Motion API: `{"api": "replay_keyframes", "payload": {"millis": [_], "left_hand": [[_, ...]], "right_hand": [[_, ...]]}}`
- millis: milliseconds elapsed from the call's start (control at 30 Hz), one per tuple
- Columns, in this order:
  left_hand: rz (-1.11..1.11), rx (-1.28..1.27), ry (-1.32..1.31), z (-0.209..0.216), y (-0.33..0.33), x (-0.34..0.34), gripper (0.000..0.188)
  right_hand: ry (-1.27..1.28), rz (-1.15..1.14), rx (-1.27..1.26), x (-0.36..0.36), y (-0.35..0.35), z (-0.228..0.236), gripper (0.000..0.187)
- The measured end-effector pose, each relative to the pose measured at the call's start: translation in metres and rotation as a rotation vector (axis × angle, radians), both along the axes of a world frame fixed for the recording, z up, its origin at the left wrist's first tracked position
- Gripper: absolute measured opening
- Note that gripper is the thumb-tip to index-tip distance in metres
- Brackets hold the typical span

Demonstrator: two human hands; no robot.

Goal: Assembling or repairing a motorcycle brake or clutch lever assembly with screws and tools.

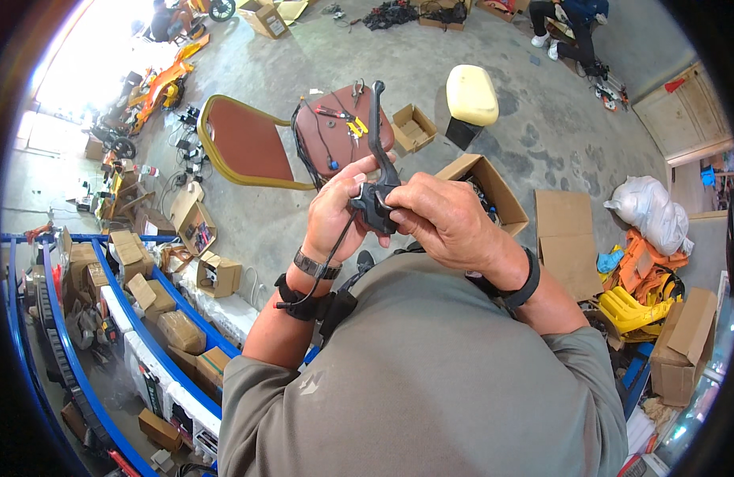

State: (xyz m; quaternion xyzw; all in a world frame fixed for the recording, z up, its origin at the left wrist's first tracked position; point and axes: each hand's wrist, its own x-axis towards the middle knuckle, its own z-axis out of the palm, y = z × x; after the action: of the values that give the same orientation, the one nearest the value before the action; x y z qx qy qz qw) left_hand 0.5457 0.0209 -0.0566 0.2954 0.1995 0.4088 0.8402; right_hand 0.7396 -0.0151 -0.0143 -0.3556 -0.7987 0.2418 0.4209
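Observation:
A black brake lever (376, 131) with a clamp body is held in front of my chest, its long curved blade pointing away from me. My left hand (330, 216) cradles the body from the left and below, thumb against it. From the right, my right hand (446, 216) pinches the body with thumb and fingers; anything small between those fingertips is hidden. A thin black cable (335, 253) runs from the body down over my left wrist. Beyond my hands, pliers with yellow handles (356, 127) and other small tools lie on the red-brown chair seat (311, 127).
Open cardboard boxes (485, 179) stand just past my right hand and a smaller carton (415, 129) beyond. A cream stool (472, 95) is farther off. Blue shelving (156, 334) holds boxes at left. Yellow and orange panels (633, 306) lie at right. Another person (574, 24) is at far right.

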Motion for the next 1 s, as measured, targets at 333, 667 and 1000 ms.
{"api": "replay_keyframes", "payload": {"millis": [333,667,1000], "left_hand": [[0.017,-0.056,-0.022,0.006,-0.002,0.001,0.053],[-0.006,-0.059,-0.098,0.000,0.008,-0.016,0.051],[-0.031,-0.015,-0.032,-0.004,0.024,-0.067,0.048]], "right_hand": [[0.007,0.019,0.019,-0.002,0.001,0.000,0.020],[-0.001,0.024,0.039,-0.023,0.010,0.000,0.023],[0.002,-0.020,-0.101,-0.076,0.017,0.002,0.020]]}}
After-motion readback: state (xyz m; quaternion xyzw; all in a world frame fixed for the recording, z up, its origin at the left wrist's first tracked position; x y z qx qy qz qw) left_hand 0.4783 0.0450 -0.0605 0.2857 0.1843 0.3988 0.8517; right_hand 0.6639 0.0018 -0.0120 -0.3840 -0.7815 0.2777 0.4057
